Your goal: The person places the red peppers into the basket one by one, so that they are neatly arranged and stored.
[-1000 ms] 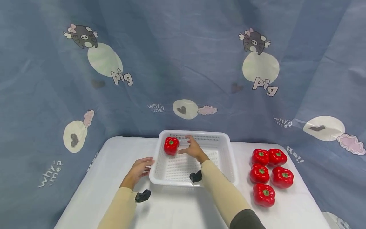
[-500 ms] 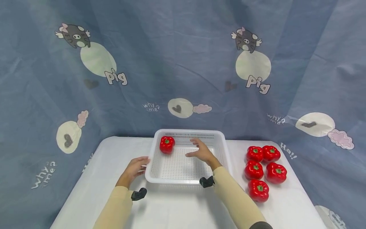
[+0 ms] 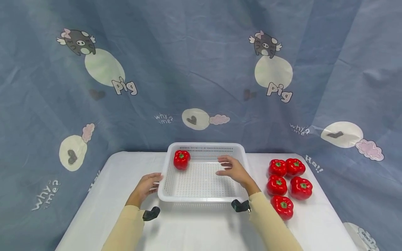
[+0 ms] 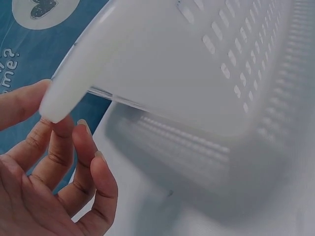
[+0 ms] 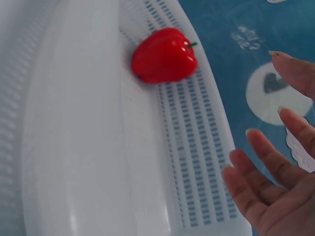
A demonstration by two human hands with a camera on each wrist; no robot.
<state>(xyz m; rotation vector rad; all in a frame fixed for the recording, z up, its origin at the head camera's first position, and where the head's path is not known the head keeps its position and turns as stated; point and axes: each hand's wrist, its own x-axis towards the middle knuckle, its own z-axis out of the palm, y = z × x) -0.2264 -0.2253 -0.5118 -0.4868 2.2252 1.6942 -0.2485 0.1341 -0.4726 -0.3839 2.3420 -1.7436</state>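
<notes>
A white plastic basket with slotted sides stands at the back of the table. My left hand holds its left rim. In the left wrist view the thumb lies against the outer rim and fingers curl beneath it. One red bell pepper with a green stem sits in the basket's back left corner. Over the right half of the basket hovers my right hand, fingers spread and holding nothing. The right wrist view shows that hand apart from the bell pepper.
To the right of the basket several red bell peppers stand grouped on the white tablecloth. A blue printed curtain hangs right behind the table.
My right hand has drawn away rightward from the bell pepper in the basket, its fingers staying spread. The left hand stays at the rim. The head view has shifted slightly.
</notes>
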